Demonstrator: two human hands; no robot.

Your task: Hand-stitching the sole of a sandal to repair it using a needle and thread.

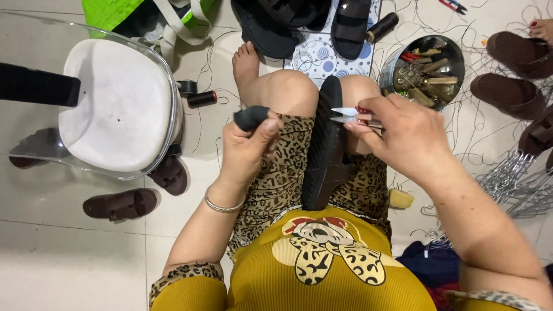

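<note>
Now my left hand [246, 151] pinches a black strap piece [251, 117] above my knee, while my right hand [403, 135] grips small thread snips [345, 114], blades parted, beside the black sandal [325, 147] on my lap.

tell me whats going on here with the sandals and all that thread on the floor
A seated person has a black sandal wedged upright between their knees. The left hand pinches a black strap piece, and the right hand holds small thread snips with the blades by the sandal's edge. A metal bowl of tools and brown sandals lie on the floor.
</note>
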